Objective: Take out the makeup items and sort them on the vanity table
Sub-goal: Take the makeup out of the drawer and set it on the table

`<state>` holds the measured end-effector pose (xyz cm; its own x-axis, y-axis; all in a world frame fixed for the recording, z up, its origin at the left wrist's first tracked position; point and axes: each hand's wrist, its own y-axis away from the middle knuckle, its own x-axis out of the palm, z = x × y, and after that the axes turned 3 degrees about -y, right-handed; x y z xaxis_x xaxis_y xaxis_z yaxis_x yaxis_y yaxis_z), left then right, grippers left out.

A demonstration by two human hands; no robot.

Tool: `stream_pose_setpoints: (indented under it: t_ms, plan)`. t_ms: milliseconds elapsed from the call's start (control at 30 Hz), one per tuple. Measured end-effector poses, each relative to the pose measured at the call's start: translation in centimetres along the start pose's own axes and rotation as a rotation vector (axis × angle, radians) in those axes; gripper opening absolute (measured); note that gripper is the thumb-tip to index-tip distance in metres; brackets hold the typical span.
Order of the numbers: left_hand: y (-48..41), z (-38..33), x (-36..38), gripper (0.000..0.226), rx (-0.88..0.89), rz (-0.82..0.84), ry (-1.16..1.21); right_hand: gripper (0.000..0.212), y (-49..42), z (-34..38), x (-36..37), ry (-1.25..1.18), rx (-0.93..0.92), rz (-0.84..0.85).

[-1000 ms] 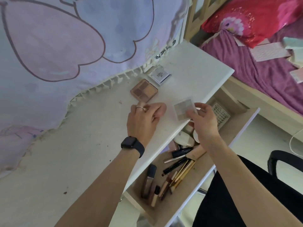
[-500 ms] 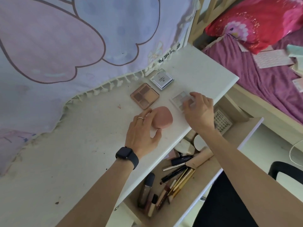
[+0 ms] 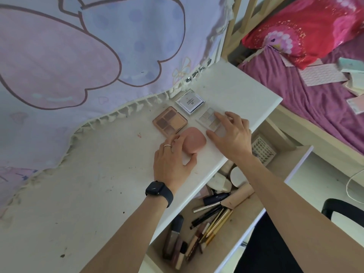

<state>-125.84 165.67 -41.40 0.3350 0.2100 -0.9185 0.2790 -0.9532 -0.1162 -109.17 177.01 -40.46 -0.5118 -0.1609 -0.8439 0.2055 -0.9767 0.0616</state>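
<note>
At frame centre the right hand [image 3: 234, 138], fingers spread flat, presses the pale palette [image 3: 209, 118] while the left hand [image 3: 173, 160] curls round the pink compact [image 3: 195, 139]; both are best nudged square beside the brown palette [image 3: 169, 122], away from the vanity table [image 3: 98, 184] edge.

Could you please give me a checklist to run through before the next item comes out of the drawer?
1. Pale palette lying flat on the vanity table: ok; the right hand presses it with straight fingers.
2. Pink compact set down: ok; the left hand holds its sides.
3. Hands free to reach: not ok.
4. Pieces grouped with the brown palette and silver compact: ok.
5. Drawer open, items left inside: ok.
6. Pale palette's near corner back from the table edge: cannot tell; the hand hides it.
</note>
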Motion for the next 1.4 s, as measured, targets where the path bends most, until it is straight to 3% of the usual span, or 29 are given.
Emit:
stream_pose_setpoints:
  t_ms: [167,267,367,467,567,733,833,1100,1233,1400]
  plan:
    - [0.1,-0.1,-0.2,0.057,-0.009,0.017,0.013,0.07,-0.1,-0.2,-0.3,-0.046,-0.009,0.027]
    - [0.6,-0.3,-0.9,0.054,-0.004,0.067,0.056,0.073,1.2,-0.6,-1.1,-0.275,0.006,-0.007]
    - [3.9,-1.2,-1.3,0.049,0.048,0.003,0.117,0.058,5.2,-2.2,-2.1,-0.37,-0.007,-0.138]
    - [9.0,-2.6,-0.4,0.041,0.165,-0.001,0.271,0.04,10.2,-5.1,-1.9,-0.28,0.033,-0.1]
    - [13.5,-4.3,1.5,0.027,0.196,0.136,0.364,0.028,13.8,-9.0,-0.4,-0.088,0.054,0.02]
    - [17.1,-5.6,6.1,0.034,-0.112,0.525,0.284,0.03,16.1,-11.5,1.0,0.245,-0.008,0.201]
    - [16.6,-5.6,7.3,0.05,-0.185,0.632,0.2,0.041,15.2,-9.9,1.0,0.348,0.041,0.315]
    - [11.3,-7.3,8.8,0.069,0.192,0.515,-0.134,0.059,10.2,-9.3,2.2,0.258,0.34,0.434]
    - [10.1,-7.2,9.7,0.063,0.305,0.414,-0.347,0.064,9.4,-9.7,2.4,0.264,0.379,0.42]
    - [9.9,-7.1,10.7,0.043,0.433,0.383,-0.445,0.074,9.4,-10.4,2.7,0.25,0.333,0.473]
